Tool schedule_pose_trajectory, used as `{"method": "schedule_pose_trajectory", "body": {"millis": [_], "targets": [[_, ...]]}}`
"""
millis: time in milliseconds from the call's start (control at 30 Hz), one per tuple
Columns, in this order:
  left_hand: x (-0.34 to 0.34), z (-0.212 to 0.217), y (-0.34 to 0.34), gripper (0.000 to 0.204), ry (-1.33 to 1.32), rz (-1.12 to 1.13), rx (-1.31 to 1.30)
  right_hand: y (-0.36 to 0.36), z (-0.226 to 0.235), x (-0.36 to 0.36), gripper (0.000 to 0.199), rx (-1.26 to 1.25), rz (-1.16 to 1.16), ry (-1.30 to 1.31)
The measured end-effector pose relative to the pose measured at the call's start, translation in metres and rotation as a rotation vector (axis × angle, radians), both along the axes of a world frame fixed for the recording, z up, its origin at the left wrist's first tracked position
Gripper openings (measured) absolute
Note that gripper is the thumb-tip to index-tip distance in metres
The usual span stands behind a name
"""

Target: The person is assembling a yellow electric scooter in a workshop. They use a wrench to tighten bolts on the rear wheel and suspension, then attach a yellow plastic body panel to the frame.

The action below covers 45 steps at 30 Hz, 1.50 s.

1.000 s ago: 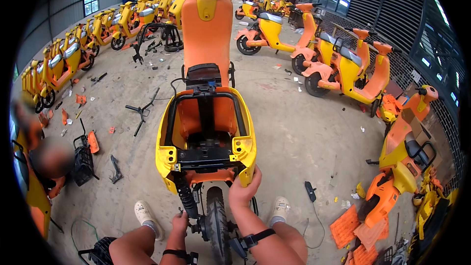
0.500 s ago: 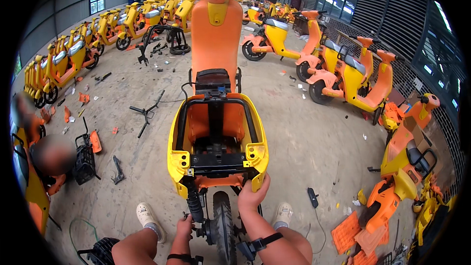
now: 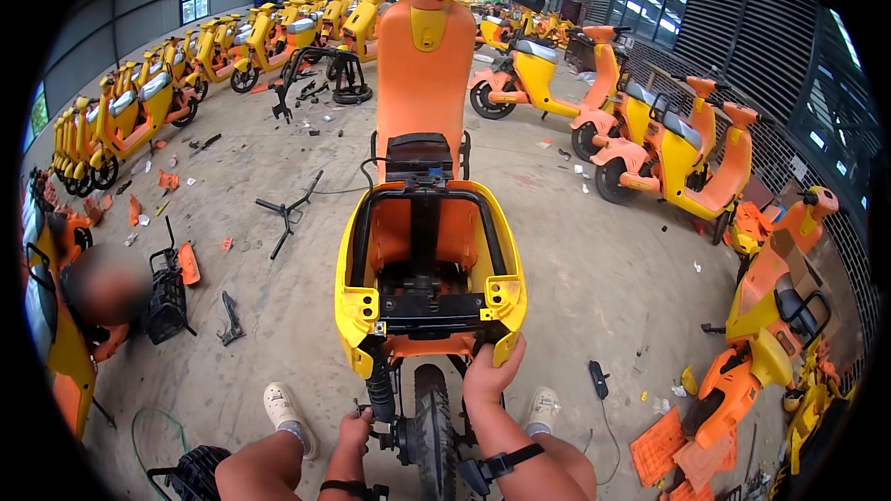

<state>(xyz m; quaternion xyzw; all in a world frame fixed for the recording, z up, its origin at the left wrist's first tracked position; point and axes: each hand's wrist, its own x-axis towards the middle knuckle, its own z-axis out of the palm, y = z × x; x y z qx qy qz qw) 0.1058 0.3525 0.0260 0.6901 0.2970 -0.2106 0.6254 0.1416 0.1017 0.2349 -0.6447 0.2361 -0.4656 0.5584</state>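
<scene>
Right hand [image 3: 492, 373] grips yellow scooter body [image 3: 357, 301] rear edge; left hand [image 3: 355, 429] closed on frame [image 3: 382, 399]; bare floor [image 3: 594, 288] alongside.

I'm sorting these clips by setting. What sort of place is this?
Probably a scooter repair or dismantling warehouse: rows of parked scooters, a stripped scooter being worked on, loose orange panels on a concrete floor.

A yellow-and-orange scooter [image 3: 429, 250] with a black rear tyre [image 3: 431, 427] stands on grey concrete floor [image 3: 594, 269].
</scene>
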Motion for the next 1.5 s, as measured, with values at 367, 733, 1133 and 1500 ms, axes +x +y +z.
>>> {"method": "schedule_pose_trajectory", "body": {"millis": [367, 733, 1133, 1500], "targets": [[-0.001, 0.000, 0.011, 0.046, 0.101, -0.068, -0.049, 0.013, 0.009, -0.002, 0.046, 0.133, 0.041, -0.012], [0.005, -0.003, 0.004, 0.049, 0.062, -0.010, -0.052, 0.011, 0.012, 0.000, 0.045, 0.161, 0.056, -0.064], [0.006, 0.003, 0.008, 0.044, 0.166, 0.029, -0.180, 0.001, 0.006, -0.001, 0.047, -0.123, -0.070, 0.076], [0.001, 0.016, -0.002, 0.041, 0.109, 0.038, -0.106, -0.004, -0.013, 0.003, 0.045, -0.180, -0.047, 0.081]]}}
